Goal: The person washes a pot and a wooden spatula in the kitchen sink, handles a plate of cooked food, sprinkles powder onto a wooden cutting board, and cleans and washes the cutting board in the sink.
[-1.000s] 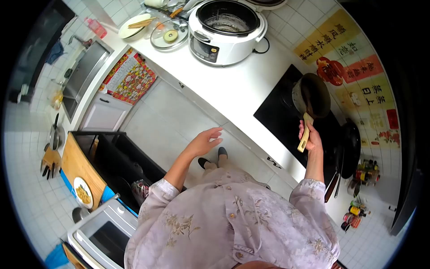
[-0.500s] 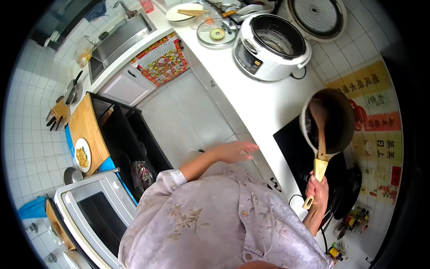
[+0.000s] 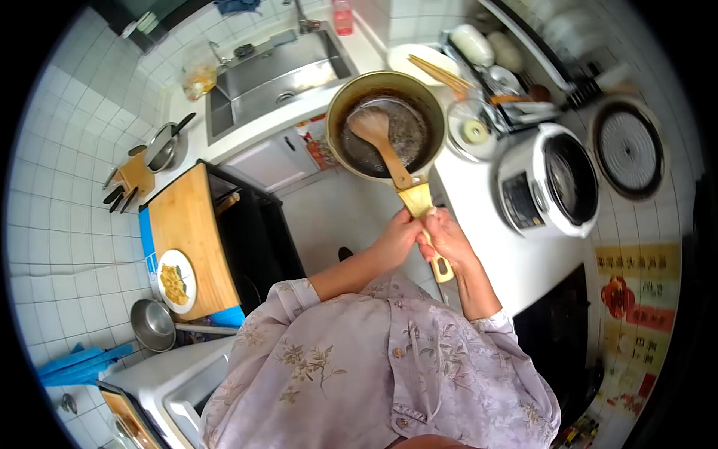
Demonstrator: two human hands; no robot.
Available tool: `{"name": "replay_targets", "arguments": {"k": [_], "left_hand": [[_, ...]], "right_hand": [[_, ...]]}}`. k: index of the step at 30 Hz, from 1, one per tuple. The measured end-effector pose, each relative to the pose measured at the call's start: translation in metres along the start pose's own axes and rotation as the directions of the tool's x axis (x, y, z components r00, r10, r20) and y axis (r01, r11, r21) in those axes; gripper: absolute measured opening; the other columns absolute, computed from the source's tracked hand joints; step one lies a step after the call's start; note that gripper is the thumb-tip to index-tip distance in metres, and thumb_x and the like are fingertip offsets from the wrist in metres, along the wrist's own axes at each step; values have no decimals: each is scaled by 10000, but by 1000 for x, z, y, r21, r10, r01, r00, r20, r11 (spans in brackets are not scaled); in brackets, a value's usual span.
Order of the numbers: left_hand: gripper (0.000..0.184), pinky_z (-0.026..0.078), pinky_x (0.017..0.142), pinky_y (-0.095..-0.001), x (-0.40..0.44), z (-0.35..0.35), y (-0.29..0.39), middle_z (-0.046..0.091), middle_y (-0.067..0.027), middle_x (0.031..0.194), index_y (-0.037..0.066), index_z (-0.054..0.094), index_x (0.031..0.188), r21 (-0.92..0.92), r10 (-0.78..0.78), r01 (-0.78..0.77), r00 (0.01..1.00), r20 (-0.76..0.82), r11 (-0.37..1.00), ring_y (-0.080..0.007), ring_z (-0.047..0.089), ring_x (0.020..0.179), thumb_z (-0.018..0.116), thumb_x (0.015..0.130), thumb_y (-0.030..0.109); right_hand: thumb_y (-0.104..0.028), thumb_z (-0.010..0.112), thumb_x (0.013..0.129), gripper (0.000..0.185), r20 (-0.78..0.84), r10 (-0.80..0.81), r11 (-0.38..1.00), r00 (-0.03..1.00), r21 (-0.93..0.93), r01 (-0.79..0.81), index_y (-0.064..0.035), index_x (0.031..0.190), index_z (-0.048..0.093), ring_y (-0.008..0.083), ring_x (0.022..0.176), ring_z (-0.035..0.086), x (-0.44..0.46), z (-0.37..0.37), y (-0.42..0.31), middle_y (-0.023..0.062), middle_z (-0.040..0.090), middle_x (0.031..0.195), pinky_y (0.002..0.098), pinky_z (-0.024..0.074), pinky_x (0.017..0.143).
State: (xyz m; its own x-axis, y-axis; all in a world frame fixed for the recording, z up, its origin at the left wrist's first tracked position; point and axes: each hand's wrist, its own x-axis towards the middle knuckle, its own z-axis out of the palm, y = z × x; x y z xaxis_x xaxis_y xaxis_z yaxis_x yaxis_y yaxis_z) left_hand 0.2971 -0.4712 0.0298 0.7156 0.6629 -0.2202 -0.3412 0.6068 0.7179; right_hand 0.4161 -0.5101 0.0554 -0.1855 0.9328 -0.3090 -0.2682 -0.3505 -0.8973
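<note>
A saucepan (image 3: 336, 112) with dark, wet residue inside hangs over the floor between the sink and the counter. Both of my hands hold it by its yellow handle (image 3: 416, 197). My right hand (image 3: 447, 238) is closed around the handle's middle. My left hand (image 3: 398, 238) grips the same handle from the other side, its fingers touching the right hand's. Inside the pan rests the wide head of a wooden spatula (image 3: 384, 142), and its shaft crosses the rim at the base of the handle.
A steel sink (image 3: 247, 90) with a faucet (image 3: 303, 21) is ahead. On the right counter (image 3: 479, 202) stand an open rice cooker (image 3: 523, 187), a glass lid (image 3: 456, 123) and a plate with chopsticks (image 3: 430, 66). A plate of food (image 3: 176, 281) sits on the wooden board (image 3: 187, 224) at left.
The saucepan and spatula have moved from over the cooktop leftward to near the sink as my body turned. My left hand, free before, now grips the handle too.
</note>
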Motion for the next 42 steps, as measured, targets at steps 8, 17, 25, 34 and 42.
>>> {"name": "replay_targets", "arguments": {"k": [8,17,25,34,42], "left_hand": [[293,384,378,-216,40,-111,126,540,-32,674,-8,559,966,30,66,-58,893,-446,998,-99,498,482,638,775,199],[195,468,606,-262,86,-200,217,575,-38,862,38,528,995,-146,116,-238,817,-565,960,-111,546,743,577,812,81],[231,376,445,-231,139,-268,263,503,-21,696,48,446,936,135,212,-169,619,-756,976,-97,452,500,606,770,63],[232,400,450,-220,142,-314,296,465,-4,678,75,450,921,18,113,-155,630,-769,988,-76,437,494,609,753,65],[147,354,395,-223,113,-368,331,439,-5,629,46,442,870,-53,-36,-4,680,-733,999,-66,384,435,558,794,94]], "right_hand": [[-322,547,834,318,37,127,988,991,-95,-123,-30,733,477,113,374,456,176,76,-25,35,480,552,235,384,340],[-406,586,766,406,185,273,480,944,-877,33,-2,813,584,243,566,597,353,64,-131,122,611,687,325,459,546],[-406,614,731,503,339,-55,211,939,-915,343,-12,1021,499,313,775,606,535,136,-130,142,621,795,379,481,664],[-275,596,705,586,307,188,355,933,-907,227,9,1174,389,342,921,567,644,143,-72,205,569,992,404,461,768],[-189,582,726,602,111,291,704,950,-698,-134,-43,1256,336,346,932,550,635,64,-145,207,567,993,381,425,813]]}}
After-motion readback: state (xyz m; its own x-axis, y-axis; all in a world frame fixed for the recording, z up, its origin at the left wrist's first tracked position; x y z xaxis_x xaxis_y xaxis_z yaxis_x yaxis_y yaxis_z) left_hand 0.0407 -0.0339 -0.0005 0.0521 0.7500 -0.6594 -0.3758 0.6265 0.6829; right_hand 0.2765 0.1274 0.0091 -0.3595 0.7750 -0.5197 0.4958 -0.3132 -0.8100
